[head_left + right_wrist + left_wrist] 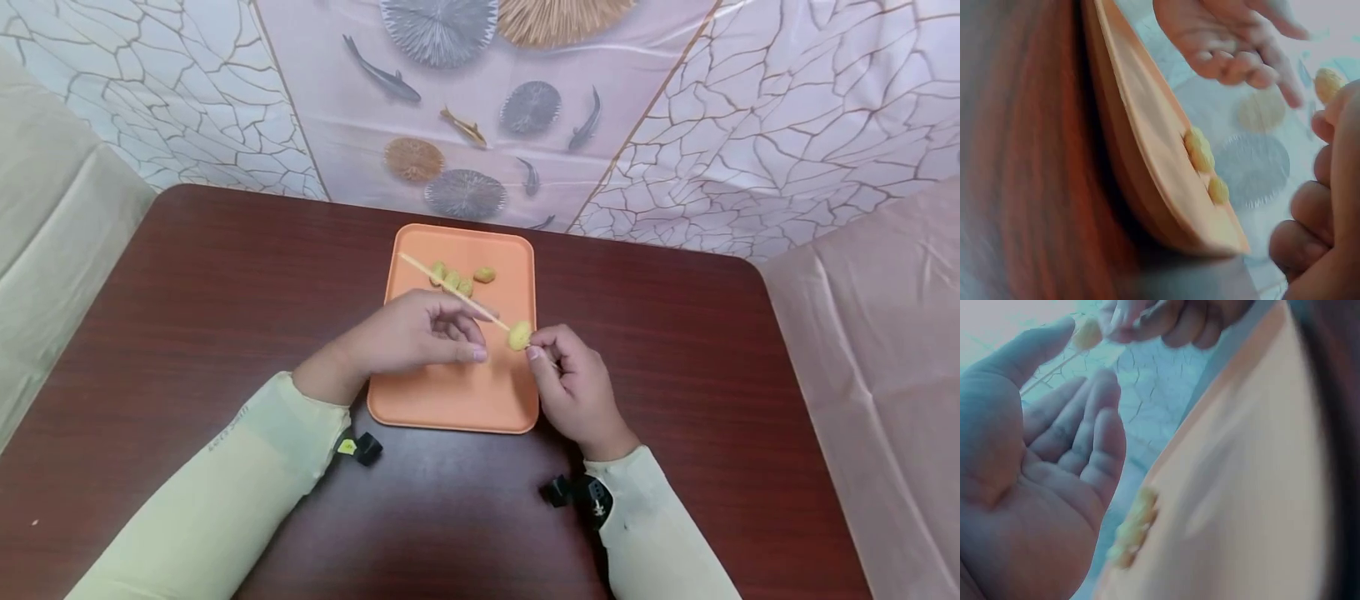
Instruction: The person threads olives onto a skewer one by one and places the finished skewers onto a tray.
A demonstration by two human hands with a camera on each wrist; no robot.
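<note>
A thin wooden skewer (423, 271) slants over the tray, with a small yellow oval piece (519, 336) threaded near its right end. Just beyond that piece, my right hand (576, 387) pinches the skewer between thumb and fingers. My left hand (420, 333) lies along the skewer's middle, palm turned inward, thumb and fingers apart with nothing gripped. In the left wrist view its loosely bent fingers (1100, 444) show, the skewer passing behind the thumb. The right wrist view shows the yellow piece (1329, 84) at my right fingertips. Several similar yellow pieces (484, 274) rest on the tray's far half.
An orange rectangular tray (450, 400) sits on a dark reddish-brown table (247, 292). Behind the table hangs a patterned cloth (480, 108) with fish and round leaf shapes. Pale cloth (862, 333) covers the right side. Each wrist carries a small black camera (367, 448).
</note>
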